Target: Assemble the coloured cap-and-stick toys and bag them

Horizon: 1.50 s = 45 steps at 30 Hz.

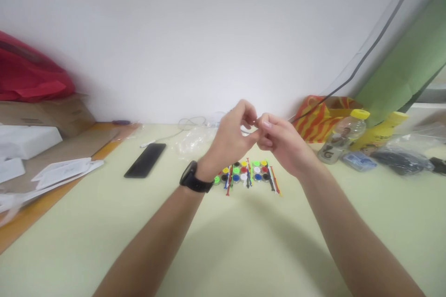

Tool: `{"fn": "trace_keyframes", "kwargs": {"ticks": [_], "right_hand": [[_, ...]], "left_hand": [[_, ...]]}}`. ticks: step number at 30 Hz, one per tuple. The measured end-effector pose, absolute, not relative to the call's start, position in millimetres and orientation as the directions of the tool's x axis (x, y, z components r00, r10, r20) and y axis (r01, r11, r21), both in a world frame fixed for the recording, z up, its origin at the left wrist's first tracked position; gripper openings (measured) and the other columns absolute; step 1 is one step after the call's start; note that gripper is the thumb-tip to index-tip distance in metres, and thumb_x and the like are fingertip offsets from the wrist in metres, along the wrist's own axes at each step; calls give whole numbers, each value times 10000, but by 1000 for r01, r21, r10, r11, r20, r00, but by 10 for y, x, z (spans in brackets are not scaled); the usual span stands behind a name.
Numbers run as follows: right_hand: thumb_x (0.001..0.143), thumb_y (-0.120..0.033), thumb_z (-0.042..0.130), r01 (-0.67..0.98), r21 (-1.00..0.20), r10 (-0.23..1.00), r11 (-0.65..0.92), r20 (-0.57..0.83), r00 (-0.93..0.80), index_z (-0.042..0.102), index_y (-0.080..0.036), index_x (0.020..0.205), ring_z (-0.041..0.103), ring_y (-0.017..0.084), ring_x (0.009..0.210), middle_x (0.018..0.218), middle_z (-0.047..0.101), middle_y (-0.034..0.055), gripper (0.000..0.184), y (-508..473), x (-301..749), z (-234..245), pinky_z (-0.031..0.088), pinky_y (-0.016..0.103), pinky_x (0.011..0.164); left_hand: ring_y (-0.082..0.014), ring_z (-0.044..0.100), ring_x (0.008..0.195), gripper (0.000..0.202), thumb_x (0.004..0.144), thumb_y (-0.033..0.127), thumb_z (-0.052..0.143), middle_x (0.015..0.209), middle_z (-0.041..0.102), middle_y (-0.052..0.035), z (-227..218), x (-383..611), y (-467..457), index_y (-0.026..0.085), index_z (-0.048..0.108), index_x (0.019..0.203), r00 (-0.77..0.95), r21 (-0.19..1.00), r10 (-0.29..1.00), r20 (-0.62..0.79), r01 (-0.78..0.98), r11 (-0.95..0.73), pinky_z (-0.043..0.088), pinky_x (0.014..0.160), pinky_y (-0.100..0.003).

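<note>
My left hand (pixel 233 132), with a black watch (pixel 195 178) on its wrist, is raised over the table, its thumb and fingers curled together. Meeting it at the fingertips is my right hand (pixel 280 137), closed in a pinch. Something tiny and reddish may be between the fingertips, too small to name. Below both hands lie several round coloured discs (pixel 257 170) in rows, in green, yellow, red, white, blue and black. Thin coloured plastic strips (pixel 275 180) lie in bundles between and beside the discs. My hands hide part of this layout.
A black phone (pixel 145 160) and crumpled clear plastic (pixel 195 141) lie to the left. On the right stand a clear bottle (pixel 343 137), a yellow bottle (pixel 383 132) and a red-yellow striped bag (pixel 313 118). Papers (pixel 62 171) and a cardboard box (pixel 52 113) occupy the far left.
</note>
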State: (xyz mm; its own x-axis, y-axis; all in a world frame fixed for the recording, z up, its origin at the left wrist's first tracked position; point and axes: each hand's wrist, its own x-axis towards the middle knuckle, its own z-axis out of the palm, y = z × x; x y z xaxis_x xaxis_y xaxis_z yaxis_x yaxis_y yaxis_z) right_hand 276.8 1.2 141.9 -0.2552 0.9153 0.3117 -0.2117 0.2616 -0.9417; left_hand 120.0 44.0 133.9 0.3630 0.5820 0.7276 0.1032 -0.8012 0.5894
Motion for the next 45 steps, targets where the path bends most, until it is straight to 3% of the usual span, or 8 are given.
{"fn": "trace_keyframes", "kwargs": {"ticks": [5, 9, 22, 28, 32, 38, 42, 45], "right_hand": [[850, -519, 781, -234, -936, 904, 263, 324, -279, 449, -223, 698, 235, 135, 616, 693, 287, -41, 471, 5, 2775, 1422, 214, 300, 576], [848, -521, 781, -223, -937, 912, 269, 322, -255, 473, -227, 713, 237, 139, 614, 684, 282, -42, 446, 6, 2779, 1418, 213, 302, 576], [884, -488, 763, -227, -933, 895, 279, 338, -291, 485, -216, 723, 255, 132, 627, 715, 316, -34, 421, 33, 2804, 1389, 224, 291, 584], [894, -485, 753, -222, -932, 896, 286, 343, -283, 510, -220, 742, 276, 136, 626, 691, 330, -35, 390, 44, 2815, 1378, 235, 290, 585], [880, -479, 764, -249, -926, 903, 285, 346, -254, 504, -220, 739, 286, 131, 623, 714, 335, -34, 393, 41, 2807, 1383, 248, 286, 582], [875, -420, 778, -237, -912, 904, 335, 382, -192, 549, -215, 748, 315, 130, 637, 708, 370, -32, 332, 49, 2746, 1380, 275, 277, 580], [846, -422, 790, -366, -895, 924, 255, 337, -179, 445, -208, 647, 246, 119, 590, 683, 313, -40, 452, 51, 2759, 1408, 234, 277, 524], [876, -505, 731, -462, -880, 932, 108, 252, -262, 303, -220, 601, 170, 112, 537, 630, 215, -57, 583, 74, 2839, 1417, 187, 280, 478]], "left_hand": [[-166, 628, 971, 236, 890, 156, 701, 1047, 614, -32, 1324, 1200, 466, 237, 530, 1032, 396, 628, 582, 710, 19, -778, 566, 882, -344], [-152, 612, 891, 227, 875, 161, 722, 972, 613, -18, 1311, 1210, 473, 229, 535, 984, 343, 639, 613, 712, 48, -768, 559, 819, -324], [-191, 675, 1022, 203, 883, 181, 725, 1103, 706, -80, 1321, 1186, 472, 198, 647, 1070, 378, 670, 624, 684, 14, -742, 568, 888, -339], [-172, 682, 914, 149, 867, 208, 766, 977, 718, -54, 1323, 1181, 487, 192, 667, 978, 327, 674, 645, 691, 32, -738, 577, 854, -336], [-183, 693, 1002, 232, 866, 253, 793, 1086, 719, -70, 1318, 1197, 483, 202, 668, 1054, 345, 676, 627, 698, -28, -737, 580, 909, -348], [-153, 671, 868, 231, 846, 285, 814, 950, 699, -39, 1302, 1200, 481, 193, 633, 954, 273, 657, 641, 717, 44, -753, 573, 773, -298], [-174, 689, 970, 315, 829, 257, 816, 1132, 708, -74, 1329, 1171, 455, 208, 653, 1093, 353, 648, 612, 708, 19, -761, 589, 820, -311], [-177, 708, 976, 287, 856, 186, 751, 1120, 733, -79, 1369, 1134, 407, 190, 678, 1134, 475, 659, 574, 668, -19, -752, 599, 896, -345]]}}
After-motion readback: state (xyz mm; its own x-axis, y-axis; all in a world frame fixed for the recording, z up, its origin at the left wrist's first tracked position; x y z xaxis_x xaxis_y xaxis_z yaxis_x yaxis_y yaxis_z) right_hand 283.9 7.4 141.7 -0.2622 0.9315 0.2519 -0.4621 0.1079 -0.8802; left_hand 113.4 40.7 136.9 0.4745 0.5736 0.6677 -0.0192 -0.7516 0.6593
